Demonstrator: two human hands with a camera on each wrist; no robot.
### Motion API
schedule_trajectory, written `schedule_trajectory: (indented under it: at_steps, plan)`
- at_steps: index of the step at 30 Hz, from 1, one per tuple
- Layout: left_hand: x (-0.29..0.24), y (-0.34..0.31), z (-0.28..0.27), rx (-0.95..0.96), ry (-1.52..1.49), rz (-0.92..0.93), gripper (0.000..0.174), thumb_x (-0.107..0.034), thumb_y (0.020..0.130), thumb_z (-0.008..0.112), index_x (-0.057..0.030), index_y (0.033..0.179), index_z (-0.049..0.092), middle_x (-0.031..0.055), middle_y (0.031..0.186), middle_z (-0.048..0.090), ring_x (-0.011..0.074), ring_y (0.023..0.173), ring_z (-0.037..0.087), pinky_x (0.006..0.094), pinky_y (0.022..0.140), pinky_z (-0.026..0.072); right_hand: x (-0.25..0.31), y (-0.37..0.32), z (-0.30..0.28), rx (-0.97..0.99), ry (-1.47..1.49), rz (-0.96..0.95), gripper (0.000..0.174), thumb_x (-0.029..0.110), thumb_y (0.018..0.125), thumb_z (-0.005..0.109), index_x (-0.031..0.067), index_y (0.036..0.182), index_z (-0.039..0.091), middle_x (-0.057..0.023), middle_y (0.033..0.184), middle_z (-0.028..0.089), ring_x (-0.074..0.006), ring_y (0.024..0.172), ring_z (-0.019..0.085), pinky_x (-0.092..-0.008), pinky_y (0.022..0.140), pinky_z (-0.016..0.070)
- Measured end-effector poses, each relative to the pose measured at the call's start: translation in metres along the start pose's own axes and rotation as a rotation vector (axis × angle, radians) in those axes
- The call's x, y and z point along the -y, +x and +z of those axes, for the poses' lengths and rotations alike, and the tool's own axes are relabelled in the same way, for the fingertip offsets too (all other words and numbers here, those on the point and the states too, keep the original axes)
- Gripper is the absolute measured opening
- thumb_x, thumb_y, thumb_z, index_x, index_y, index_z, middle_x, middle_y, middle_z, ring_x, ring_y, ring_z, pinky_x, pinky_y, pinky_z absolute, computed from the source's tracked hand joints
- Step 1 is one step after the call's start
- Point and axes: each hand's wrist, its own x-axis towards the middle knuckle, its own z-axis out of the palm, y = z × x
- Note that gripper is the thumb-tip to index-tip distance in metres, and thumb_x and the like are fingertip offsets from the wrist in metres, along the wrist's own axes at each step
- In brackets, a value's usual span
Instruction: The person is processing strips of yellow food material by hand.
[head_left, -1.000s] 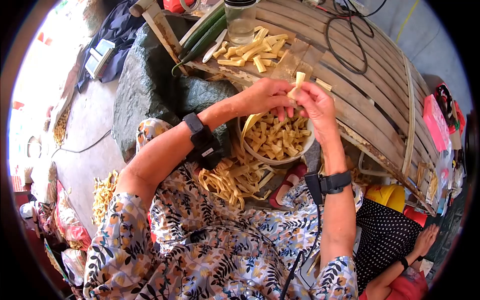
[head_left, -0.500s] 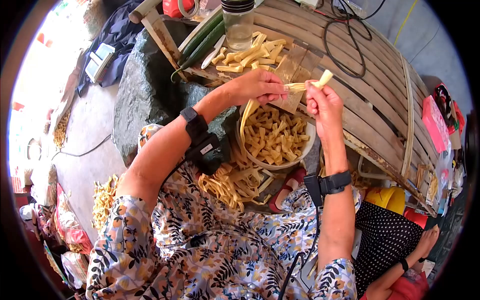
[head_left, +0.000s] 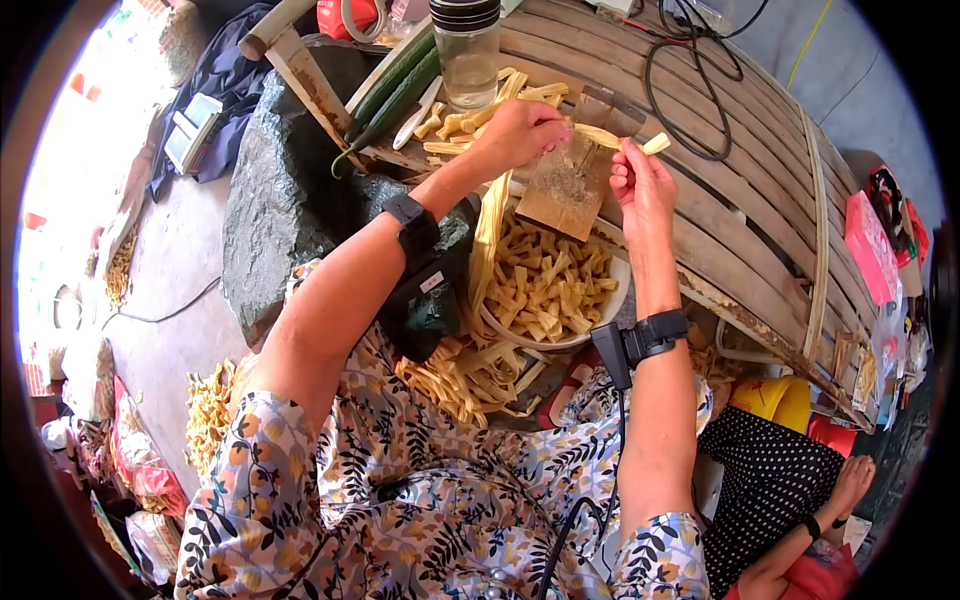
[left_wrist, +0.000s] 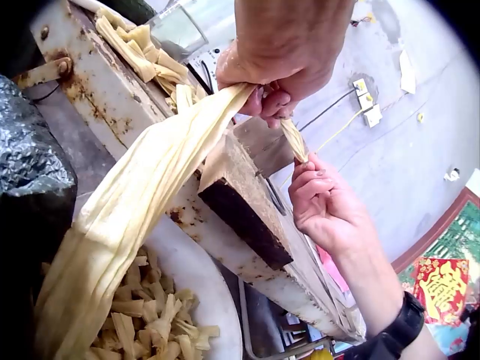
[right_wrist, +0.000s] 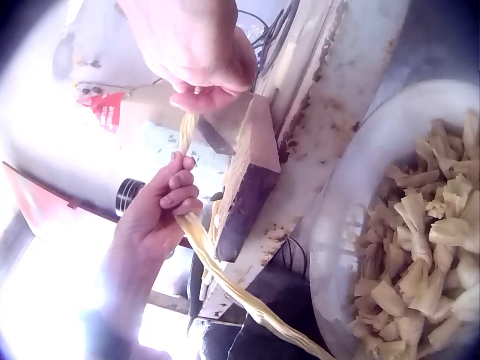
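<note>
My left hand (head_left: 525, 132) and right hand (head_left: 643, 190) are raised over the near edge of a slatted bench, a short way apart. Between them stretches a pale yellow pleated strip (head_left: 598, 135), which looks like tofu skin. My right hand pinches it near one end, and a short stub (head_left: 656, 144) sticks out past the fingers. My left hand grips it farther along, and its long tail (left_wrist: 142, 180) hangs down over the rim of a white bowl (head_left: 622, 290). Many short knotted pieces (head_left: 550, 280) fill the bowl. A wooden block (head_left: 560, 205) lies under the hands at the bench edge.
On the bench (head_left: 740, 220) are cut pieces (head_left: 455, 125), a lidded jar (head_left: 468, 60), green cucumbers (head_left: 400, 95), a white-handled tool (head_left: 418, 115) and a black cable (head_left: 660, 95). Loose strips (head_left: 465, 380) lie below the bowl. Another person's hands (head_left: 852, 485) show at right.
From close together over the bowl, my hands have drawn apart and moved up over the wooden block. The strip now spans the gap between them, and the block is more exposed.
</note>
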Motion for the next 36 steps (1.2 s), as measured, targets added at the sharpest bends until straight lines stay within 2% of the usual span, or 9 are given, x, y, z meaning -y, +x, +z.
schedule_trajectory:
  at_steps: [11, 15, 18, 22, 24, 27, 30, 33, 36]
  plan:
    - [-0.003, 0.003, 0.005, -0.048, 0.088, 0.046, 0.019, -0.018, 0.083, 0.056, 0.0000, 0.078, 0.062, -0.0021, 0.059, 0.049, 0.0052, 0.054, 0.043, 0.0212, 0.048, 0.0370, 0.000, 0.007, -0.002, -0.039, -0.002, 0.001, 0.012, 0.009, 0.077, 0.065, -0.0008, 0.078, 0.057, -0.0046, 0.066, 0.056, -0.0061, 0.051, 0.048, -0.0166, 0.042, 0.0402]
    - [0.014, 0.008, 0.010, -0.075, 0.187, 0.018, 0.017, -0.016, 0.082, 0.056, -0.0014, 0.080, 0.063, -0.0014, 0.059, 0.051, 0.0056, 0.054, 0.045, 0.0213, 0.048, 0.0374, -0.011, 0.011, -0.010, -0.069, -0.166, 0.032, 0.014, 0.010, 0.077, 0.064, -0.0019, 0.078, 0.057, -0.0049, 0.066, 0.056, -0.0061, 0.049, 0.047, -0.0170, 0.041, 0.0386]
    - [0.040, 0.009, 0.010, -0.248, 0.187, 0.039, 0.015, -0.017, 0.081, 0.057, -0.0033, 0.079, 0.064, -0.0013, 0.058, 0.051, 0.0060, 0.053, 0.045, 0.0208, 0.047, 0.0373, -0.011, 0.007, -0.019, -0.120, -0.271, 0.025, 0.014, 0.010, 0.078, 0.063, -0.0024, 0.078, 0.057, -0.0049, 0.065, 0.056, -0.0059, 0.048, 0.046, -0.0172, 0.041, 0.0380]
    - [0.003, -0.015, -0.007, 0.118, -0.309, -0.102, 0.016, -0.014, 0.086, 0.051, -0.0022, 0.088, 0.061, -0.0007, 0.071, 0.053, 0.0066, 0.059, 0.046, 0.0181, 0.053, 0.0380, 0.022, -0.028, -0.014, 0.101, -0.465, 0.095, 0.014, 0.011, 0.077, 0.064, -0.0002, 0.084, 0.059, -0.0042, 0.066, 0.057, -0.0056, 0.050, 0.047, -0.0174, 0.043, 0.0392]
    - [-0.008, -0.033, -0.006, 0.228, -0.334, -0.101, 0.017, -0.013, 0.088, 0.047, -0.0012, 0.094, 0.056, 0.0009, 0.077, 0.054, 0.0059, 0.064, 0.047, 0.0172, 0.055, 0.0377, 0.030, -0.047, -0.017, 0.296, -0.691, 0.165, 0.018, 0.013, 0.077, 0.065, 0.0004, 0.089, 0.060, -0.0042, 0.068, 0.059, -0.0061, 0.054, 0.050, -0.0181, 0.046, 0.0410]
    - [-0.016, -0.054, -0.001, 0.294, -0.411, -0.075, 0.015, -0.013, 0.088, 0.046, -0.0040, 0.100, 0.049, 0.0026, 0.079, 0.058, 0.0055, 0.063, 0.049, 0.0179, 0.056, 0.0401, 0.030, -0.074, -0.024, 0.467, -1.112, -0.139, 0.025, 0.018, 0.077, 0.066, 0.0008, 0.094, 0.061, -0.0052, 0.073, 0.061, -0.0070, 0.061, 0.053, -0.0198, 0.052, 0.0433]
    - [-0.021, -0.064, 0.009, 0.304, -0.333, -0.081, 0.015, -0.012, 0.088, 0.046, -0.0054, 0.102, 0.047, 0.0035, 0.080, 0.060, 0.0062, 0.062, 0.052, 0.0188, 0.057, 0.0427, 0.029, -0.071, -0.032, 0.346, -0.873, -0.312, 0.025, 0.014, 0.078, 0.064, -0.0012, 0.097, 0.060, -0.0047, 0.079, 0.062, -0.0078, 0.066, 0.055, -0.0202, 0.058, 0.0446]
    - [-0.027, -0.073, 0.022, 0.411, -0.287, -0.072, 0.016, -0.013, 0.089, 0.047, -0.0055, 0.103, 0.046, 0.0057, 0.080, 0.061, 0.0075, 0.063, 0.055, 0.0201, 0.059, 0.0450, 0.030, -0.077, -0.013, 0.268, -0.639, -0.043, 0.020, 0.008, 0.079, 0.061, -0.0007, 0.097, 0.060, -0.0024, 0.079, 0.061, -0.0077, 0.066, 0.056, -0.0193, 0.058, 0.0448]
    - [-0.028, -0.079, 0.023, 0.505, -0.499, -0.165, 0.021, -0.017, 0.089, 0.048, -0.0022, 0.104, 0.048, 0.0075, 0.082, 0.061, 0.0092, 0.066, 0.055, 0.0212, 0.063, 0.0448, 0.025, -0.068, -0.024, 0.377, -0.538, -0.140, 0.017, 0.004, 0.079, 0.059, -0.0004, 0.096, 0.060, -0.0023, 0.082, 0.061, -0.0075, 0.067, 0.056, -0.0186, 0.058, 0.0452]
